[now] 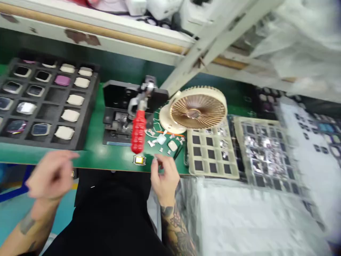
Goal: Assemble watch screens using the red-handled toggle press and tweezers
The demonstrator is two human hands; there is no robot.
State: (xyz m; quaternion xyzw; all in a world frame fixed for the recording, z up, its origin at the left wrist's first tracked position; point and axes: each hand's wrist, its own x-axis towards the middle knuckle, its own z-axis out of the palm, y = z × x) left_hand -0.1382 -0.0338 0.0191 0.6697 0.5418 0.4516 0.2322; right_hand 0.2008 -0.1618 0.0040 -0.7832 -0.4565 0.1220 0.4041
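Near the front edge of the green bench (92, 156), below the tip of a red handle (138, 133), a small watch case (139, 160) with a yellow-rimmed pale centre is seen lying on the bench top. It is placed just to the left of the right hand's (165, 177) fingertips, with a strip of bare green left between, so it is not being touched. The thumb and forefinger of that hand are bent toward each other, their tips brought close; whether they meet, or whether something tiny is pinched there, cannot be told. The left hand (52, 174) is held well apart from the watch case, in front of a black compartment tray (80, 135); its forefinger is stretched toward the right and the other fingers are curled, but it is blurred, and it cannot be made out whether anything is held. Part of the press (121, 96) is covered by its own red handle, and the far end of a cream tray (213, 175) is hidden by the fan (193, 113). The black tray is cut off at the left border. Shiny pieces in a second tray (242, 140) are smeared by glare and blur, and their shapes cannot be distinguished.
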